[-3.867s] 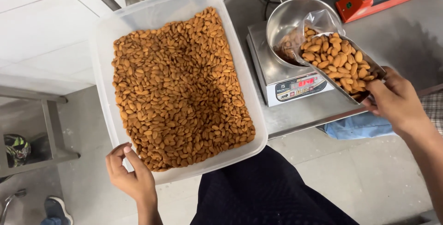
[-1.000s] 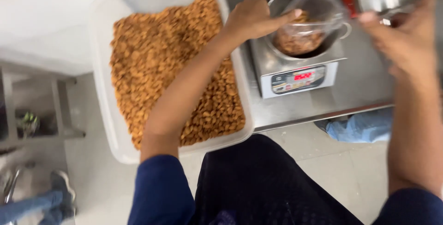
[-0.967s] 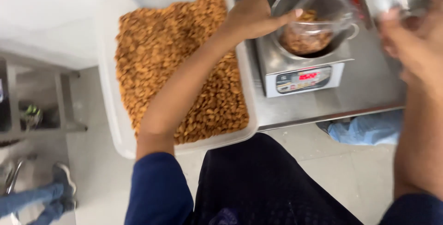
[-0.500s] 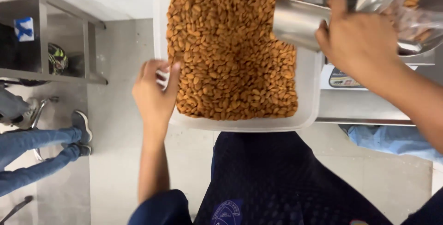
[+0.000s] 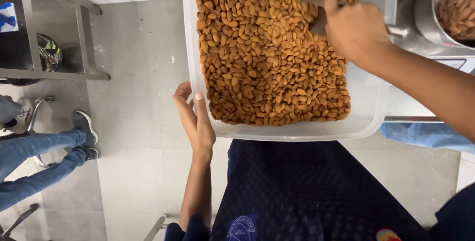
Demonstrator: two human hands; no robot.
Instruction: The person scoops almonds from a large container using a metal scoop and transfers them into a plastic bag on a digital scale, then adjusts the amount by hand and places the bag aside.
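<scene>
Two hands work at one large translucent plastic tub (image 5: 366, 122) that rests against the person's lap in the head view. The left hand (image 5: 195, 117) is nearest: its fingers lie flat and together along the tub's near left corner, thumb spread, bracing the wall and pinching nothing. Just to the right of that hand and running away from it lies the heap of almonds (image 5: 262, 58), which fills the tub nearly wall to wall; the tub's long axis points away from the body, so the nuts stretch forward from the left hand towards the right.

Farther out, the right hand (image 5: 354, 28) is closed around a metal scoop (image 5: 316, 11), whose mouth is pushed into the almonds near the tub's far right side. The scoop points leftward across the heap, crosswise to the tub. This hand is the one in the nuts; the left only touches the tub.

Beyond and to the right of the right hand, a steel bowl (image 5: 430, 18) with almonds in it stands on a metal counter (image 5: 410, 107).

Left of the left hand, a grey tiled floor (image 5: 133, 87), a steel shelf frame (image 5: 84, 38), and another person's legs in jeans (image 5: 34, 157).
</scene>
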